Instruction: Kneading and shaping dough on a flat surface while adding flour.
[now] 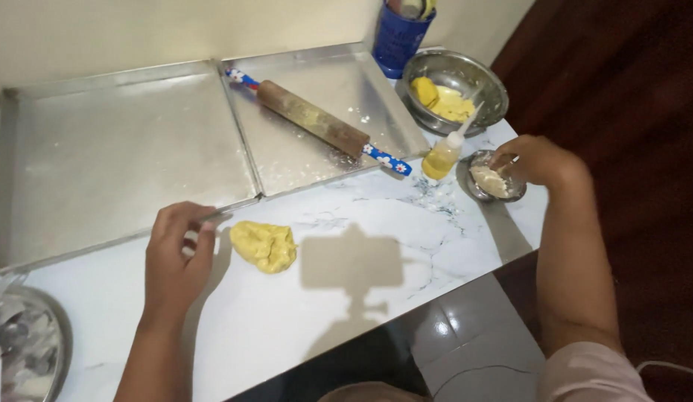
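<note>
The left hand (175, 249) lay open, empty, beside the dough (264, 246); the right hand (536, 160) pinched flour in the small bowl (473, 182), and might tip it.

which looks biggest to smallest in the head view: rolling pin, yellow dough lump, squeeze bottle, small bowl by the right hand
1. rolling pin, clearly the longest.
2. yellow dough lump.
3. small bowl and squeeze bottle look about alike, so I won't rank them; the right hand covers part of the bowl.
</note>
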